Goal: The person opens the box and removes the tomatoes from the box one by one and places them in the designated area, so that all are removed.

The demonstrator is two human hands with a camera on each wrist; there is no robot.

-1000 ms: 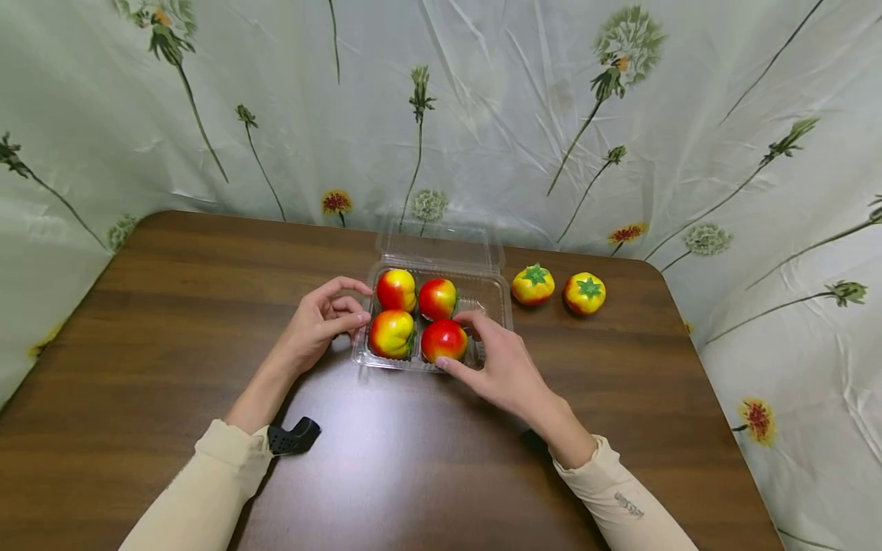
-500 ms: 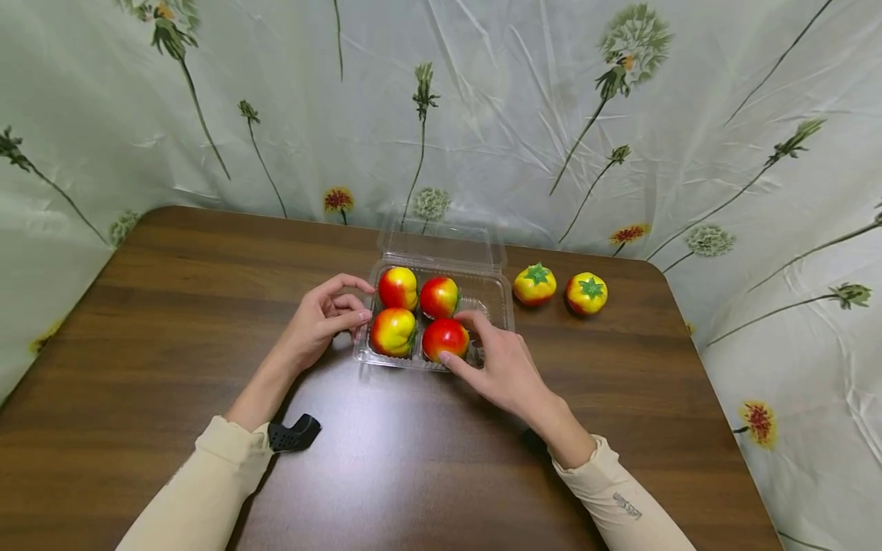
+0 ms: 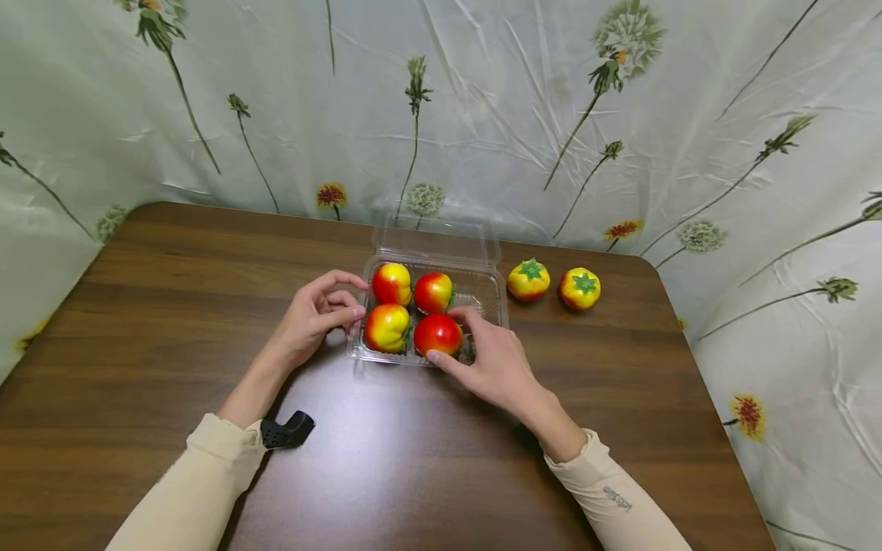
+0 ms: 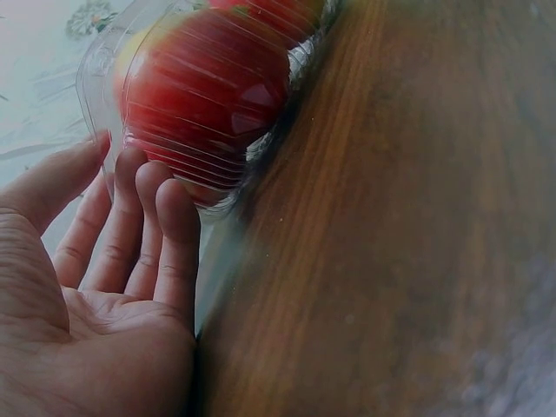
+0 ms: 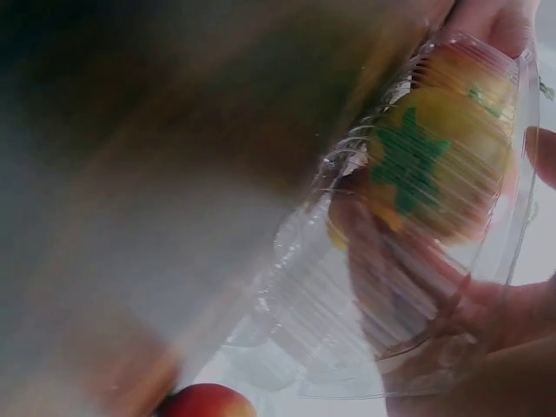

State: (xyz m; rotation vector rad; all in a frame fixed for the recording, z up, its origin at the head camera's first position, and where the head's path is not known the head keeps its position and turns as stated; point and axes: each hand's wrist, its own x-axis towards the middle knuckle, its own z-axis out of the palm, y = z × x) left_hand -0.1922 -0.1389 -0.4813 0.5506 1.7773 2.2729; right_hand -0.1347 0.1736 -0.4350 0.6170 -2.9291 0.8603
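Observation:
A clear plastic clamshell container (image 3: 503,300) has its lid (image 3: 437,241) folded back. Red-and-yellow fruits fill its left and middle columns. My right hand (image 3: 501,366) holds the front middle fruit (image 3: 438,334), thumb at its near side and index finger at its far right. Seen through the ribbed wall in the right wrist view, this fruit (image 5: 460,174) has a green star-shaped leaf turned sideways. At the container's left end, my left hand (image 3: 310,320) pinches the rim lightly. Its thumb lies at the edge and its curved fingertips meet the side wall in the left wrist view.
Two more such fruits, one nearer the container (image 3: 528,279) and one farther right (image 3: 579,288), stand on the brown wooden table (image 3: 172,306) with leaves upward. A flower-printed curtain (image 3: 482,115) hangs along the back edge.
The head view shifts slightly. Both hands keep their places at the container, and the fruits stay where they were.

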